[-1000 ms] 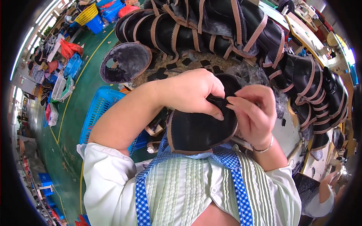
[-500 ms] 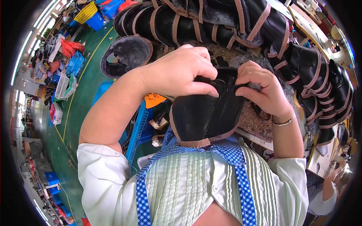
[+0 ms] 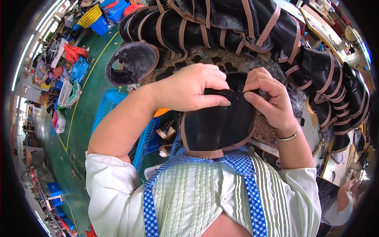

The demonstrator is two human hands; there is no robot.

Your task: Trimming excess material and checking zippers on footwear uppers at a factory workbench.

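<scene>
A black rubber boot upper [image 3: 221, 124] with a tan trimmed edge is held against my chest, above my green pleated shirt and blue checked apron straps. My left hand [image 3: 189, 87] grips its upper left edge, thumb pressed on the black rubber. My right hand [image 3: 268, 96], with a thin bracelet at the wrist, pinches the upper edge at the middle seam beside the left fingertips. Both hands touch the same piece.
A long row of black boot pieces with tan strips [image 3: 244, 27] curves across the workbench behind. A dark round sole-shaped piece [image 3: 132, 63] lies at the left. Blue plastic crates [image 3: 136, 130] stand on the green floor below. Another person's arm [image 3: 343, 201] shows at lower right.
The boot piece has been turned and pulled lower toward my chest, its opening now facing down. Both hands shifted along its top edge and closed in on the middle seam.
</scene>
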